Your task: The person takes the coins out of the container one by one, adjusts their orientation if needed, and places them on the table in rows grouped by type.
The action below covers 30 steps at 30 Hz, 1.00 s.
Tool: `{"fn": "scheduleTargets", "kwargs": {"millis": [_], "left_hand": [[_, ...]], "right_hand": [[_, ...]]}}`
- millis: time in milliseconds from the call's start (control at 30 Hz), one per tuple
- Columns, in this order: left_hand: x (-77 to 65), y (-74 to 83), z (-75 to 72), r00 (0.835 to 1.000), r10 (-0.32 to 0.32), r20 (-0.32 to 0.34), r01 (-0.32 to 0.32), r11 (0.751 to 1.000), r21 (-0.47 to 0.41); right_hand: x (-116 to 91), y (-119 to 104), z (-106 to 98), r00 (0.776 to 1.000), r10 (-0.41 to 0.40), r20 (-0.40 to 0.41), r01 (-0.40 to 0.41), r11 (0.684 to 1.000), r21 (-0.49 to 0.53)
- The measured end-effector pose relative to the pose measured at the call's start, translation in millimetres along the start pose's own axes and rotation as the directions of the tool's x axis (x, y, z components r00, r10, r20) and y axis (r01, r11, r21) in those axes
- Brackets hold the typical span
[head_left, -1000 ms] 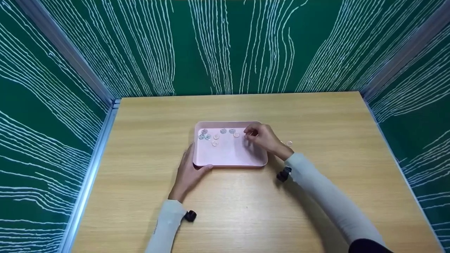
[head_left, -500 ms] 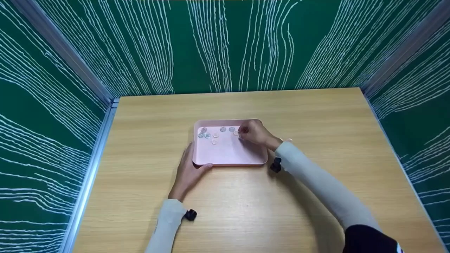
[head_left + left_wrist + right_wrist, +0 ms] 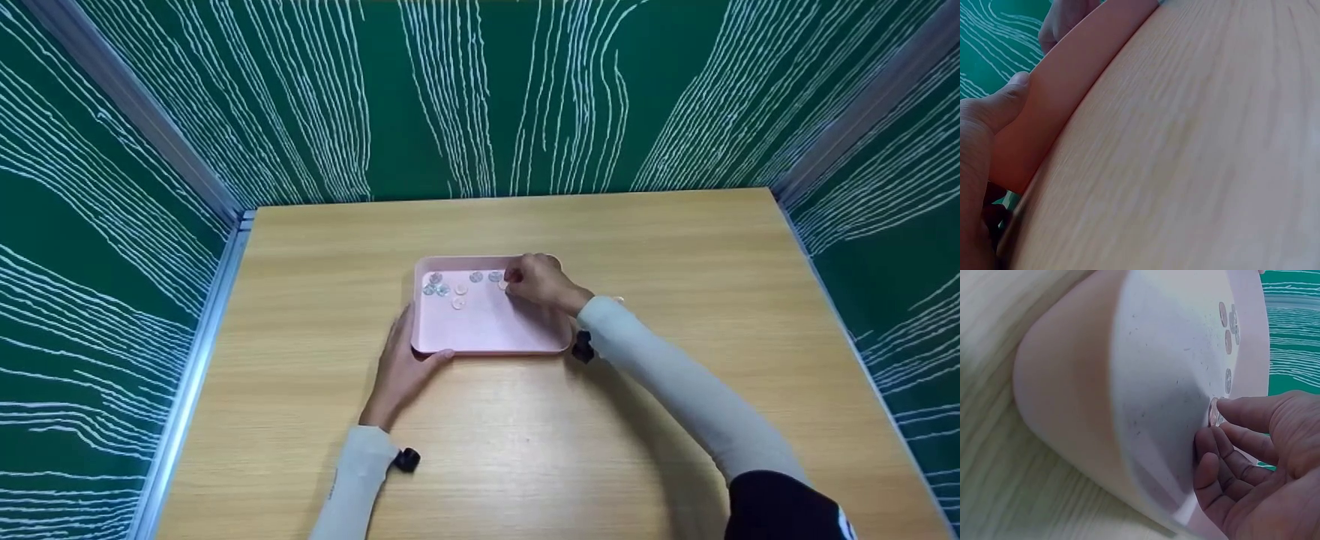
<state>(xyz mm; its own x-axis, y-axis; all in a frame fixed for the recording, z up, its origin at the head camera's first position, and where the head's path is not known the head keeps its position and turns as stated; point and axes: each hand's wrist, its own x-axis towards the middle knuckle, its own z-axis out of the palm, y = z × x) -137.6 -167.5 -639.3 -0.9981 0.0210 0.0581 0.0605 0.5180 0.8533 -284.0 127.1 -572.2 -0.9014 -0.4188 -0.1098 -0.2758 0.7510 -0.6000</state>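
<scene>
A pink tray [image 3: 480, 330] sits on the wooden table with several small round coins in its back part, some silvery [image 3: 476, 277] and some copper-toned [image 3: 458, 303]. My left hand [image 3: 401, 373] holds the tray's near left corner, thumb on the front rim and fingers along the left side. In the left wrist view that thumb [image 3: 1013, 95] lies against the tray's outer wall. Inside the tray, my right hand [image 3: 544, 283] has its thumb and finger pinched at the edge of a copper-toned coin [image 3: 1213, 412]; its other fingers are curled.
Just right of the tray, a coin [image 3: 619, 299] shows partly behind the right sleeve. The wooden table [image 3: 480, 465] extends around the tray, with green walls [image 3: 525, 97] bearing white lines behind and at both sides.
My right hand has moved left and slightly back inside the tray, bringing its fingertips to the copper-toned coin. My left hand keeps its place on the tray corner.
</scene>
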Motion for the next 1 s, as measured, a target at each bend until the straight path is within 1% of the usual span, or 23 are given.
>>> {"fn": "scheduleTargets", "kwargs": {"millis": [100, 300, 567, 667, 833, 1000], "left_hand": [[-0.7, -0.2, -0.2, 1.0, 0.002, 0.001, -0.002, 1.0, -0.002], [-0.6, -0.1, -0.4, 1.0, 0.005, -0.003, -0.005, 1.0, 0.0], [1.0, 0.3, -1.1, 1.0, 0.011, 0.002, -0.011, 1.0, 0.014], [0.8, 1.2, -1.5, 1.0, 0.012, 0.003, -0.012, 1.0, 0.013], [1.1, 1.4, -1.3, 1.0, 0.01, 0.004, -0.01, 1.0, 0.006], [0.0, -0.1, -1.5, 1.0, -0.005, 0.003, 0.005, 1.0, 0.002]], "right_hand": [[1.2, 1.4, 2.1, 1.0, 0.004, -0.005, -0.004, 1.0, -0.005], [1.0, 4.7, 6.1, 0.999, -0.016, -0.034, 0.016, 1.0, -0.01], [0.2, 6.7, 9.1, 0.998, -0.012, -0.055, 0.013, 1.0, 0.025], [0.1, 6.0, 8.8, 0.999, -0.012, -0.051, 0.013, 1.0, 0.008], [0.9, 4.6, 8.1, 1.0, 0.011, -0.018, -0.011, 1.0, -0.003], [-0.2, 2.6, 10.5, 1.0, 0.012, 0.005, -0.012, 0.999, 0.035]]}}
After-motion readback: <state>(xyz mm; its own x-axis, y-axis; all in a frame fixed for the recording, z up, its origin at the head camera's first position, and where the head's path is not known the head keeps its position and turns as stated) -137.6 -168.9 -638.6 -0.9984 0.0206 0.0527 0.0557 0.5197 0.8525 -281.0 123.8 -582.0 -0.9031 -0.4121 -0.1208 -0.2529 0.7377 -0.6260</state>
